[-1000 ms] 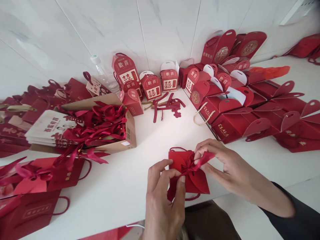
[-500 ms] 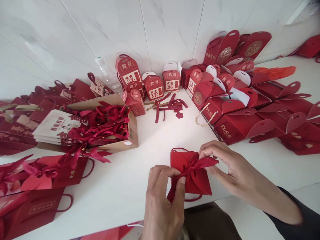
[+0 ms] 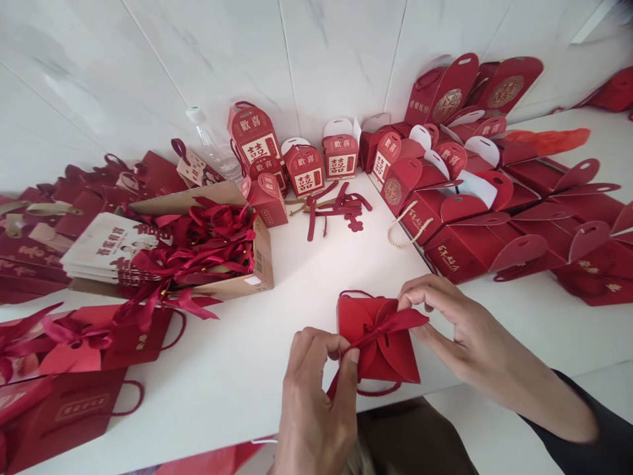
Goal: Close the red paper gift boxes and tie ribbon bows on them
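A red gift box (image 3: 404, 361) with curved overlapping flaps and cord handles lies near the table's front edge. A dark red ribbon (image 3: 395, 323) runs across its top, through slots in the flaps. At the box's left side, my left hand (image 3: 319, 389) pinches one part of the ribbon between thumb and fingers, with a tail hanging below. My right hand (image 3: 459, 326) is closed on the ribbon's other side, at the upper right of the box. The exact contact of the right fingertips is partly hidden.
An open cardboard box (image 3: 264, 257) full of ribbon bows stands at left, with printed cards (image 3: 111, 247) beside it. Red gift bags (image 3: 79, 409) fill the left edge. Open red boxes (image 3: 484, 247) crowd the right. Small boxes (image 3: 304, 171) and ribbon scraps (image 3: 341, 204) lie by the wall.
My left hand has drawn slightly left with its part of the ribbon, which looks narrower at the middle. My right hand has shifted slightly; both still grip the ribbon.
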The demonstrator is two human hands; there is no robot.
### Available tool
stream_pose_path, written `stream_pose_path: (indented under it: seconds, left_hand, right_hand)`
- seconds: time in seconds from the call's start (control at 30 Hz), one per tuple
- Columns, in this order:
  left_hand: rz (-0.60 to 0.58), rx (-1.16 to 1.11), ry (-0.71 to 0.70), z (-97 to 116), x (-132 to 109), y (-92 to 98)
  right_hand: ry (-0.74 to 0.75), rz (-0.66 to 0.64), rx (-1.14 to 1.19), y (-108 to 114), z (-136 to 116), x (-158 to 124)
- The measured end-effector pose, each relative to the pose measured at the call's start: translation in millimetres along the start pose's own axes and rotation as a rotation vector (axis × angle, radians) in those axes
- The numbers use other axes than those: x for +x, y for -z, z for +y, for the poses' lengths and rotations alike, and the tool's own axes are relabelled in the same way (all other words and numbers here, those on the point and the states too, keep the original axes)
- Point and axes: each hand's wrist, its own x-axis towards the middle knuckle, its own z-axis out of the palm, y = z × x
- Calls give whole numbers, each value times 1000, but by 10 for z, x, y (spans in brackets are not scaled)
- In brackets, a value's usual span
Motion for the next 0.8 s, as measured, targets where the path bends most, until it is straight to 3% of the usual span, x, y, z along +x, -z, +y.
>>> stream_pose_path:
  seconds: [0.8]
  left_hand:
    - [6,39,-10,-31,-25,46]
  right_hand:
    - [-32,13,0,-7,20,4]
